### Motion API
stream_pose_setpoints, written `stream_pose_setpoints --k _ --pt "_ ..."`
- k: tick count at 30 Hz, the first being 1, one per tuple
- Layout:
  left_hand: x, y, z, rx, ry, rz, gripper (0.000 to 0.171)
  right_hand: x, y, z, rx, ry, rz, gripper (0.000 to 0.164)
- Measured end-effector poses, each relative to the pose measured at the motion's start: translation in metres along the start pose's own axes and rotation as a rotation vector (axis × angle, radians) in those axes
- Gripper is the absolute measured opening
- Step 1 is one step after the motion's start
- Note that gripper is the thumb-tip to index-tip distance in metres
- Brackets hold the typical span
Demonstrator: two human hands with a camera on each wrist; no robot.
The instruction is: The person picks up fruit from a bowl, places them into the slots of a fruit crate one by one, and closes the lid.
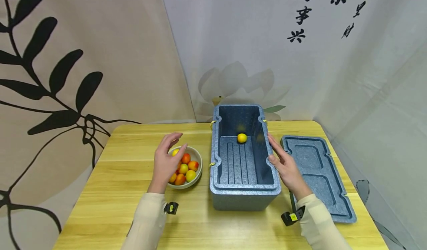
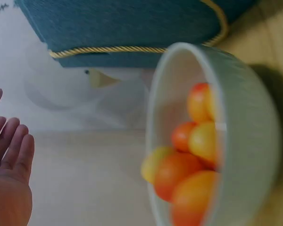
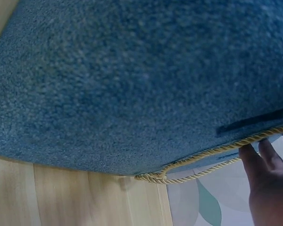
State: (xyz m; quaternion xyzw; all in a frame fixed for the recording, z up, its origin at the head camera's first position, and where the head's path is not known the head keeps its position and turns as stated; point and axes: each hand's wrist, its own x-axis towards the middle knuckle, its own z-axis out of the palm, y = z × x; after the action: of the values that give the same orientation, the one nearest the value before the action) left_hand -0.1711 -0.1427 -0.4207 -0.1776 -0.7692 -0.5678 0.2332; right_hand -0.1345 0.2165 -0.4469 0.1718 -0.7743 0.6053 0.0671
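My left hand (image 1: 165, 163) hovers over the near left rim of a pale round bowl (image 1: 200, 164), its fingers loosely curved and holding nothing. Several small red, orange and yellow fruits (image 1: 193, 165) fill the bowl. Beside it stands a blue-grey foam box (image 1: 240, 201) without its lid, and one yellow fruit (image 1: 242, 138) lies on its floor toward the far end. My right hand (image 1: 288, 167) rests against the box's right side, fingers extended along the upper edge. In the right wrist view, the fingertips (image 3: 249, 153) are beside a twisted gold rope (image 3: 217, 149).
The foam lid (image 1: 317, 170) lies flat on the wooden table (image 1: 110, 190), right of the box. Gold rope also shows on the box's left side. A printed curtain (image 1: 233, 38) hangs behind the table's far edge.
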Motion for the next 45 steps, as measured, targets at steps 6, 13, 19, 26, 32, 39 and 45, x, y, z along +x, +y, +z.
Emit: stream_pose_setpoints --k 6,13,19,26,32,39,45 --pt "-0.024 -0.019 -0.009 -0.010 0.045 -0.056 0.032 0.001 0.013 0.000 0.014 0.005 -0.006 0.054" --pt "-0.046 -0.063 -0.017 0.025 0.081 -0.119 0.034 0.004 0.031 -0.002 0.011 0.004 -0.012 0.056" --pt "-0.059 -0.079 -0.020 0.172 0.047 -0.206 0.035 0.002 0.013 0.000 0.006 0.000 0.003 0.054" --pt "-0.068 -0.090 -0.021 0.239 -0.013 -0.304 0.046 0.001 0.009 -0.001 0.030 -0.004 -0.019 0.053" --pt "-0.069 -0.092 -0.025 0.367 -0.143 -0.345 0.051 0.002 0.028 -0.004 0.045 0.007 -0.031 0.057" --pt "-0.069 -0.089 -0.028 0.511 -0.287 -0.332 0.053 0.001 0.029 -0.004 0.048 0.007 -0.030 0.057" --pt "-0.069 -0.079 -0.031 0.586 -0.361 -0.345 0.055 0.002 0.029 -0.003 0.049 0.007 -0.015 0.056"
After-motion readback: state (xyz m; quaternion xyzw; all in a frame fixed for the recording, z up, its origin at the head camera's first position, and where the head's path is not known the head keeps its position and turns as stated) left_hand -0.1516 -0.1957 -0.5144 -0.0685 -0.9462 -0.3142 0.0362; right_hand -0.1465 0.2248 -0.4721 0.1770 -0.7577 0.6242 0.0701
